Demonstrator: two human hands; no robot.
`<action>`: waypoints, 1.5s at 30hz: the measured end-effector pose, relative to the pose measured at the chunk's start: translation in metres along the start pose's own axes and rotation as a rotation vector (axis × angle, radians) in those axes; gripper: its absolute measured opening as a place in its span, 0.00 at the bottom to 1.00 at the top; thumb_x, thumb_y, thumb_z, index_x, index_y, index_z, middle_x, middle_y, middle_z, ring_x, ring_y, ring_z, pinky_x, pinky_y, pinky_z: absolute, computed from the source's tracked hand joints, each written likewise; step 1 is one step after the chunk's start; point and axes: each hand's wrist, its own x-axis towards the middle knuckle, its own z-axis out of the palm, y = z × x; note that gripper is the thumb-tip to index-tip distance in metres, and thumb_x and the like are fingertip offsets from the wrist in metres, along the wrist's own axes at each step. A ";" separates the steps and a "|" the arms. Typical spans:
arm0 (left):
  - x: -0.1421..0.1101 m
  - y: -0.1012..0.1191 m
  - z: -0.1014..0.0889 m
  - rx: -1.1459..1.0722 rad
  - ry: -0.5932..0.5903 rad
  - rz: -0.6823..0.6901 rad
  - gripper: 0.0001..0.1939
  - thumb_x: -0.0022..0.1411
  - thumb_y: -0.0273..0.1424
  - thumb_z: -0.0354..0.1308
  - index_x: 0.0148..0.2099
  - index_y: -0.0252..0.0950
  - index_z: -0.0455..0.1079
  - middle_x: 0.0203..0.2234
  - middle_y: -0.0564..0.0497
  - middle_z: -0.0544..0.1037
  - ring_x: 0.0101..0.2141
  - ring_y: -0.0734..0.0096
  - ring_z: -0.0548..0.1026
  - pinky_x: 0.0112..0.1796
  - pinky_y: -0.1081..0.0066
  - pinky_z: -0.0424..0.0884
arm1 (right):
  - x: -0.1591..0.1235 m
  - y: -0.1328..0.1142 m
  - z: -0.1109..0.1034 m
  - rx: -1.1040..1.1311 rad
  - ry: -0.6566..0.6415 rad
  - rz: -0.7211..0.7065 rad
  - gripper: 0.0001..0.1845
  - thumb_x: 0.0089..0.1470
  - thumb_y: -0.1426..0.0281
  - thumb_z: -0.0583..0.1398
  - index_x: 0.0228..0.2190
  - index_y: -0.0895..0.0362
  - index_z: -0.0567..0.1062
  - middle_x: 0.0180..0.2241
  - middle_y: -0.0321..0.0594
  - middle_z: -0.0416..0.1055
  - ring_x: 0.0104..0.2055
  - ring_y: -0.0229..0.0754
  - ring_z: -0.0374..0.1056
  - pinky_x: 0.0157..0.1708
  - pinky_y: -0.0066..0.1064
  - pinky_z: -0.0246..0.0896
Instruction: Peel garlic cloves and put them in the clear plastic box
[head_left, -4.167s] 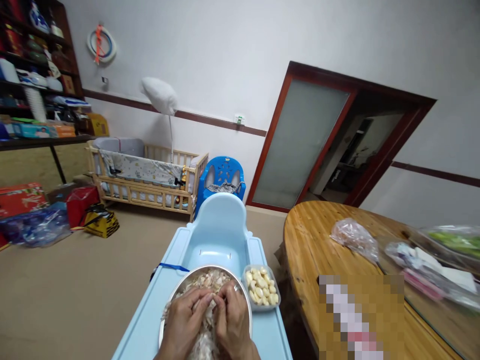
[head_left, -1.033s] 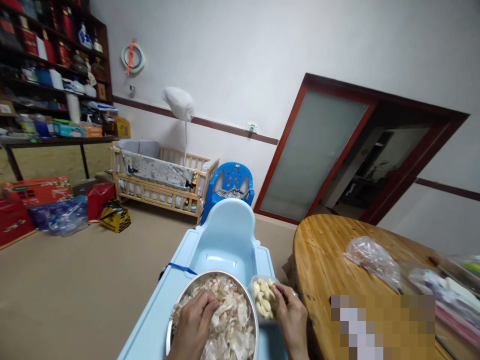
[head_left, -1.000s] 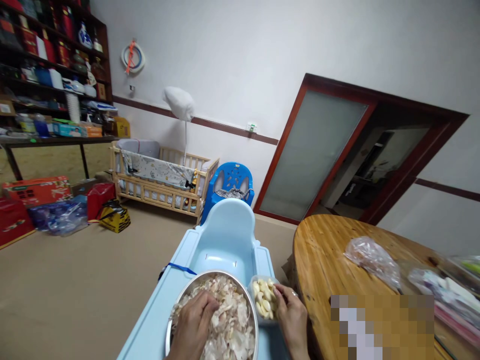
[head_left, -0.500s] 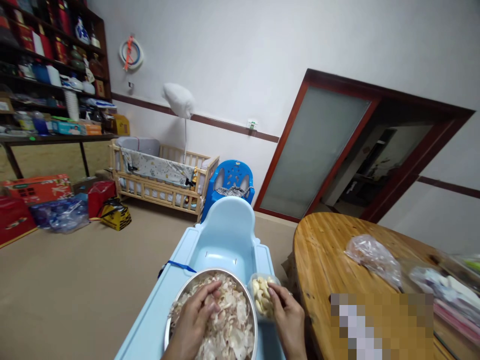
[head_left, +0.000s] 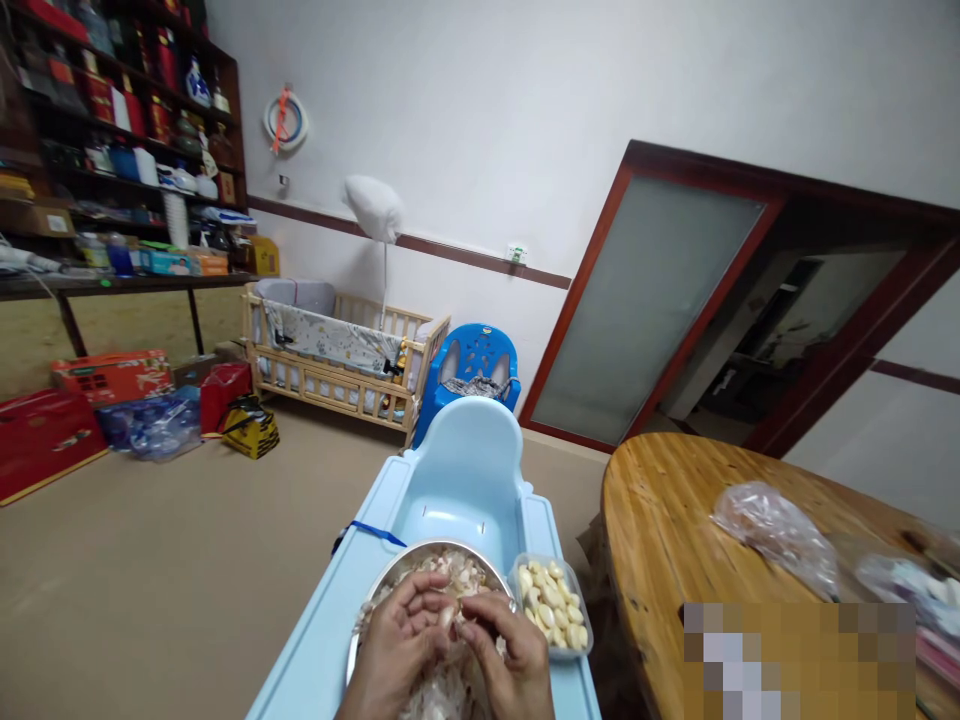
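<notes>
Above a round metal bowl [head_left: 358, 640] full of papery garlic skins [head_left: 442, 695], both hands meet with their fingertips together. A pale garlic clove [head_left: 447, 617] shows between them. My left hand [head_left: 401, 640] pinches it from the left, fingers curled. From the other side, my right hand [head_left: 514, 650] grips the clove between thumb and fingers. Right beside the bowl stands a clear plastic container [head_left: 577, 652] of peeled garlic cloves [head_left: 553, 605]. Bowl and container both rest on a light blue child's chair [head_left: 469, 450]. My hands hide part of the bowl.
A wooden table [head_left: 637, 530] stands at the right, with a plastic bag [head_left: 776, 530] on it. Behind the light blue chair are a blue chair [head_left: 480, 355] and a wooden crib [head_left: 337, 390]. Boxes and bags [head_left: 161, 425] lie on the floor at the left.
My right hand has moved left from the container to over the bowl and meets my left hand at a garlic clove. The container's cloves are now uncovered. The view has shifted slightly.
</notes>
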 end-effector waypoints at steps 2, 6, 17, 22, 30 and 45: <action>-0.001 0.002 0.001 -0.001 0.015 -0.022 0.20 0.34 0.29 0.71 0.34 0.35 0.73 0.24 0.50 0.79 0.24 0.68 0.75 0.25 0.74 0.69 | 0.001 -0.002 0.003 0.018 0.016 -0.039 0.11 0.47 0.77 0.61 0.33 0.51 0.77 0.30 0.35 0.76 0.33 0.40 0.72 0.34 0.25 0.66; -0.003 0.002 -0.002 0.025 0.019 -0.045 0.17 0.32 0.32 0.72 0.29 0.34 0.77 0.23 0.47 0.80 0.27 0.63 0.76 0.31 0.71 0.70 | 0.003 -0.002 0.006 0.028 0.018 -0.076 0.10 0.46 0.78 0.61 0.30 0.52 0.77 0.28 0.36 0.74 0.30 0.39 0.71 0.31 0.26 0.66; -0.002 0.002 -0.007 0.056 -0.056 0.151 0.08 0.36 0.31 0.71 0.23 0.36 0.79 0.24 0.49 0.78 0.29 0.63 0.74 0.33 0.71 0.68 | 0.004 -0.004 0.010 0.075 0.008 -0.071 0.08 0.45 0.78 0.62 0.26 0.52 0.76 0.26 0.34 0.71 0.27 0.37 0.67 0.28 0.25 0.62; -0.001 0.005 -0.006 0.079 -0.055 0.156 0.06 0.33 0.27 0.71 0.20 0.37 0.78 0.21 0.50 0.77 0.27 0.65 0.74 0.31 0.73 0.67 | 0.006 -0.006 0.009 0.162 -0.023 0.009 0.05 0.45 0.76 0.61 0.22 0.54 0.75 0.24 0.33 0.69 0.26 0.37 0.65 0.27 0.26 0.60; -0.001 0.011 -0.001 0.138 -0.045 0.158 0.04 0.35 0.25 0.69 0.19 0.37 0.78 0.19 0.51 0.75 0.25 0.67 0.73 0.29 0.73 0.66 | 0.006 -0.002 0.016 0.189 0.002 0.154 0.06 0.43 0.74 0.60 0.18 0.55 0.71 0.21 0.33 0.67 0.27 0.39 0.64 0.28 0.27 0.58; 0.004 -0.007 -0.007 0.001 -0.011 0.106 0.13 0.34 0.33 0.72 0.25 0.33 0.78 0.24 0.49 0.76 0.31 0.64 0.72 0.35 0.70 0.67 | 0.005 -0.001 0.017 0.128 0.043 0.000 0.05 0.47 0.75 0.59 0.23 0.54 0.72 0.24 0.33 0.69 0.28 0.38 0.67 0.29 0.26 0.61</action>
